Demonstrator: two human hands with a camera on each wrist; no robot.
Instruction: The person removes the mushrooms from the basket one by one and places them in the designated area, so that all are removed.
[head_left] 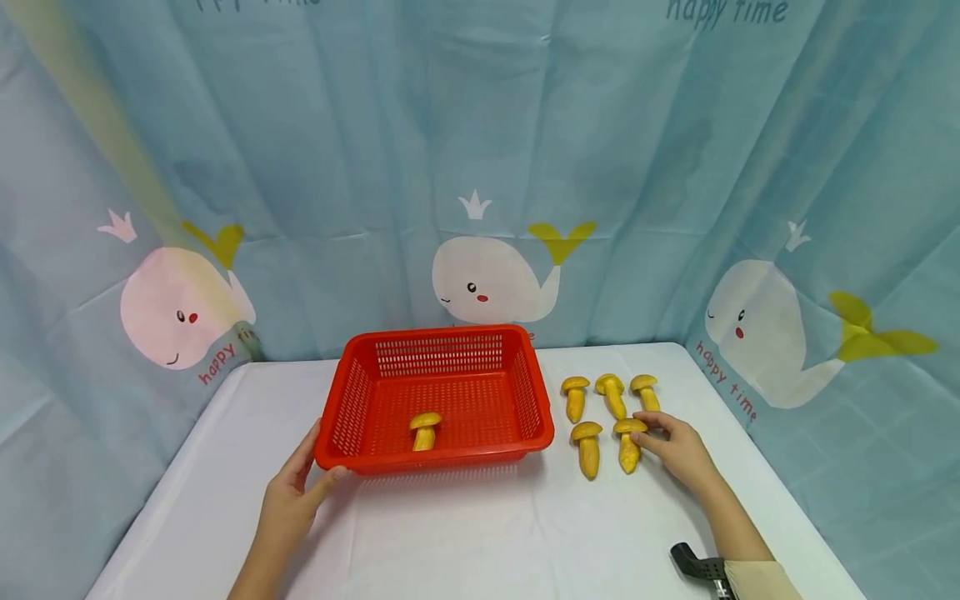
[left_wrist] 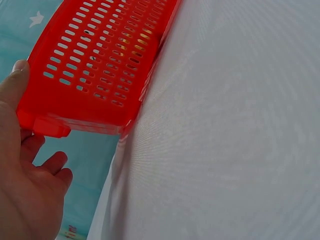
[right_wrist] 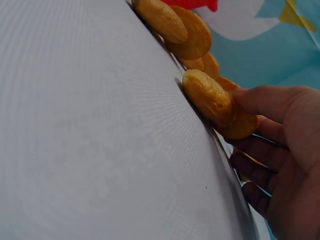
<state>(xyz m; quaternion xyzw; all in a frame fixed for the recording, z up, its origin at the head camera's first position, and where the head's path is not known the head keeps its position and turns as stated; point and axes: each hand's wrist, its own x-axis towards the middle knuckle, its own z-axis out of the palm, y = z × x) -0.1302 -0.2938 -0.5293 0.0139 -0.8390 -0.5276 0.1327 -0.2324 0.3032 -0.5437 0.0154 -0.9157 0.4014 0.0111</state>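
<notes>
A red plastic basket (head_left: 442, 458) with slotted walls sits on the white table, and one yellow mushroom (head_left: 425, 431) stands inside near its front wall. My left hand (head_left: 288, 500) grips the basket's front left corner; in the left wrist view the thumb lies against the outer wall and fingers curl under the rim. Over on the right, my right hand (head_left: 678, 450) pinches the cap of a mushroom (head_left: 628, 447) between thumb and fingers. That mushroom's stem (right_wrist: 207, 97) points toward the camera in the right wrist view, close over the cloth.
Beside the held mushroom lies another mushroom (head_left: 588, 450). Behind them is a row of three: a left one (head_left: 575, 400), a middle one (head_left: 612, 396) and a right one (head_left: 645, 392). A blue whale-print curtain (head_left: 360, 283) hangs around the table (head_left: 465, 533).
</notes>
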